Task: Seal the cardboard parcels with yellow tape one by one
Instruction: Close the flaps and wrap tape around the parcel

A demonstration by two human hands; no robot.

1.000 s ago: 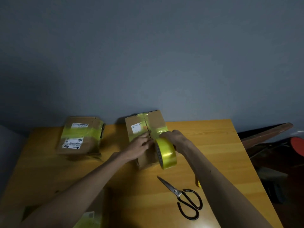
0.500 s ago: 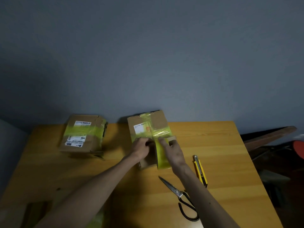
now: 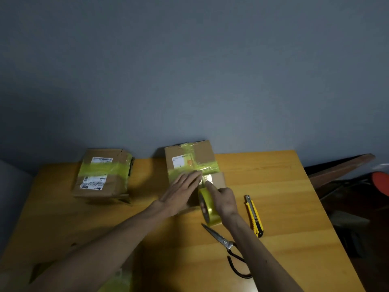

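A cardboard parcel [image 3: 201,154] with a white label and crossed bands of yellow tape lies at the table's middle back. My left hand [image 3: 181,191] rests flat on its top, fingers spread over the tape. My right hand [image 3: 224,199] holds the yellow tape roll [image 3: 208,209] upright at the parcel's near edge, forefinger pressing the strip onto the box. A second parcel [image 3: 103,173] with a yellow band across it lies to the left, apart from both hands.
Black-handled scissors [image 3: 226,244] lie on the wooden table [image 3: 284,207] just in front of the roll. A yellow utility knife [image 3: 253,216] lies to the right of my right hand. Another taped parcel [image 3: 117,281] shows partly at the bottom edge. Dark clutter stands beyond the table's right edge.
The roll has come back toward me off the parcel's top, drawing tape along it. My left hand has flattened and slid forward over the tape. The knife, first hidden by my arm, is now uncovered.
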